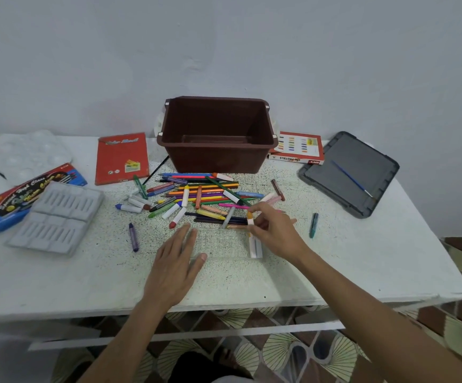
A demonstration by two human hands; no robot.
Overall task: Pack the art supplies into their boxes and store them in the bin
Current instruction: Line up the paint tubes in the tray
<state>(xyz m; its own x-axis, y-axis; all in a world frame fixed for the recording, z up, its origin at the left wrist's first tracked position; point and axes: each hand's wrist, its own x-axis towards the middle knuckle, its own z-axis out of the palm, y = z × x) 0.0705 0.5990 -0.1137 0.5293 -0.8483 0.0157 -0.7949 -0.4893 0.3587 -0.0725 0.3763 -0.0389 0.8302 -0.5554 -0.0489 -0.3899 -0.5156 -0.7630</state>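
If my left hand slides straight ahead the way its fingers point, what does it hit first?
Probably the dark pencil lying crosswise just ahead of the left hand; depth is unclear.

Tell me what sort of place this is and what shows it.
Probably a room in a home, set up for drawing: a white table against a bare painted wall, a patterned tile floor beneath, and loose crayons and pencils spread before a brown bin. The right hand pinches an orange crayon.
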